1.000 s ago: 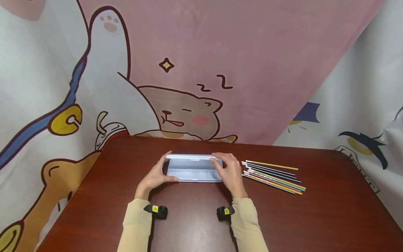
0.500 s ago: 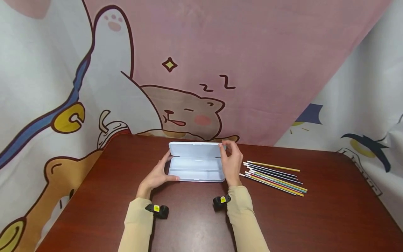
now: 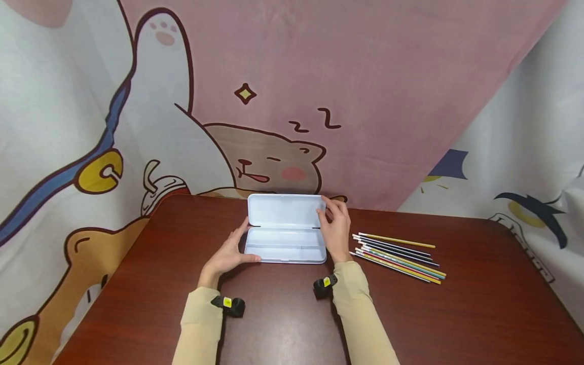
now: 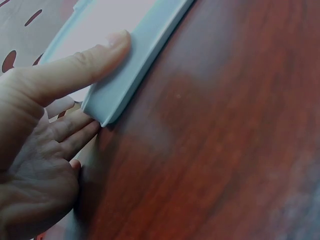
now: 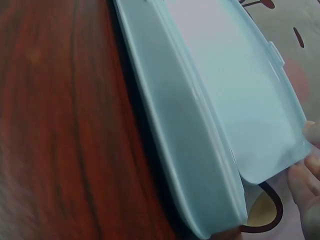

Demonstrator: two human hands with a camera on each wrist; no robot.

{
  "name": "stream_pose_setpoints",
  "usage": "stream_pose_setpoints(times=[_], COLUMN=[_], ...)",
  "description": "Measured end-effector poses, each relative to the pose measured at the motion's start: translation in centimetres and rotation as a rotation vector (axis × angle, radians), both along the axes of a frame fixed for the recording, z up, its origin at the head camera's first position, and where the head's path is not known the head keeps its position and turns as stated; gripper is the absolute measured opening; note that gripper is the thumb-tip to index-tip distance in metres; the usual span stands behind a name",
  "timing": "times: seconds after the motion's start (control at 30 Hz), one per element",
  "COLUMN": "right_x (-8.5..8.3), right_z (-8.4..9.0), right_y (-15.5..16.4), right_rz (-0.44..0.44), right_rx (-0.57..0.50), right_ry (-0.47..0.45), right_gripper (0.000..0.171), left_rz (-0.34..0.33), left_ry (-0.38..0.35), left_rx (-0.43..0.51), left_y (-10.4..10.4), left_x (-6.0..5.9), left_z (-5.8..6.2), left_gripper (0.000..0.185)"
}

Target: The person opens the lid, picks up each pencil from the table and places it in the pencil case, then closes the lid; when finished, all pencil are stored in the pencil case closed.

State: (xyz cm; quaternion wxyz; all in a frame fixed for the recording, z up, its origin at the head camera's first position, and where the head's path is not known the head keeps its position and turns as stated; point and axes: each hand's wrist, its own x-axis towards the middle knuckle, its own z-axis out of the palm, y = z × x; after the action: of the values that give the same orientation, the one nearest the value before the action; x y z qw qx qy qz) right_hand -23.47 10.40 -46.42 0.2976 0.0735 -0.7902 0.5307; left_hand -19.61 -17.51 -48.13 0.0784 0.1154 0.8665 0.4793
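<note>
Toward the lower left of the head view, the left hand (image 3: 225, 256) lies against the left end of the pencil case (image 3: 285, 247), thumb stretched along the front wall and fingers spread straight beside the corner; the left wrist view shows the thumb (image 4: 75, 65) pressed flat on the pale blue wall and the other fingers lying on the table (image 3: 479, 304) under the case's end. Nothing is pinched by this hand; it only presses and steadies.

At the middle of the frame, the case sits on the dark red table near its far edge, close to the cartoon cloth (image 3: 274, 101) hanging behind. Its lid (image 3: 285, 209) stands raised, tilted back on the hinge, with the shallow tray lying flat below.

Just right of the case, the right hand (image 3: 336, 228) reaches up to the lid's right end, its fingers curled and pinching that corner; the right wrist view shows fingertips (image 5: 306, 175) at the lid's rounded corner.

Farther right in the frame, a fan of coloured pencils (image 3: 397, 256) lies on the table, apart from the case and near the right wrist.
</note>
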Motion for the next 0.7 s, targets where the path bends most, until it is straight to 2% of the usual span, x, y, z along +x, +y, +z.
stream_pose_setpoints(times=[0.3,0.7], right_x=[-0.3,0.4], right_z=[-0.9,-0.7], right_y=[1.0,2.1], right_rz=[0.034,0.103], right_rx=[0.085,0.201], right_ry=[-0.137,-0.191], right_gripper=[0.042,0.042], left_rz=[0.035,0.030], left_ry=[-0.058,-0.051], left_rx=[-0.029,-0.028], left_y=[0.0,0.2], left_x=[0.0,0.1], left_z=[0.0,0.0], left_gripper=[0.115,0.113])
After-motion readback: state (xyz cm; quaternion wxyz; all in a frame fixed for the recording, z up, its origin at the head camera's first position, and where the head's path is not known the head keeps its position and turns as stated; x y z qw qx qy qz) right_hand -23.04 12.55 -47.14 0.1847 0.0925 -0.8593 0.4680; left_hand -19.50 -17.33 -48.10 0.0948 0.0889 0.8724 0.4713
